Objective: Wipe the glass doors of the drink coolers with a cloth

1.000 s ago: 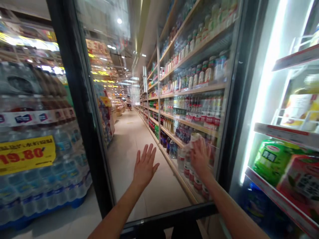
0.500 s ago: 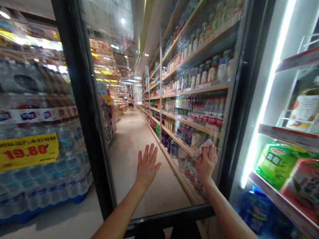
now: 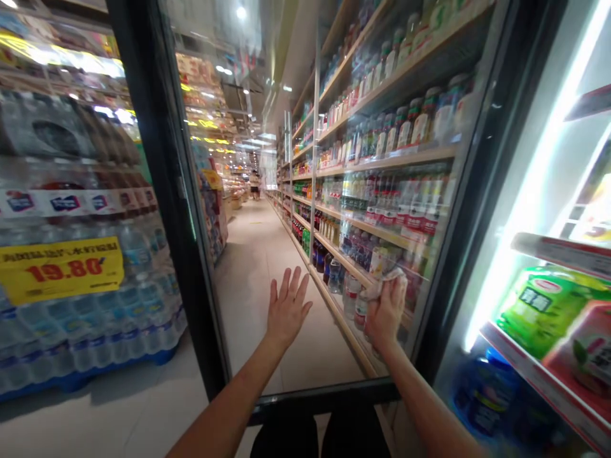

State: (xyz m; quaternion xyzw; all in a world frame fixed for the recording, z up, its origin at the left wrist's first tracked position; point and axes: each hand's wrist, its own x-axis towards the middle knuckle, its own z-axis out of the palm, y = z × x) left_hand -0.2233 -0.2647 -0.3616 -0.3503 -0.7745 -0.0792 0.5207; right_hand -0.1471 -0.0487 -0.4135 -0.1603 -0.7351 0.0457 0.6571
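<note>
In front of me stands a glass door (image 3: pixel 248 305) in a black frame (image 3: pixel 157 191). My left hand (image 3: pixel 287 308) lies against the lower middle of the glass, palm forward and fingers spread, with nothing in it. To its right, my right hand (image 3: pixel 386 315) presses a crumpled white cloth (image 3: pixel 395 276) to the pane, its fingers bent over the cloth. Part of the cloth is hidden behind the fingers. Shelves of bottles (image 3: pixel 396 133) appear in the right part of the glass.
Packs of bottled water (image 3: pixel 86 324) with a yellow price sign (image 3: pixel 64 270) are stacked on a blue pallet at the left. At the right, a lit cooler shelf (image 3: pixel 539 375) holds green packs (image 3: pixel 534 305) and a blue container (image 3: pixel 487 394). Distant people (image 3: pixel 254 184) show small in the aisle.
My right hand and the cloth have moved a little left and slightly down on the glass. My left hand stays flat on the pane. The whole view has shifted slightly.
</note>
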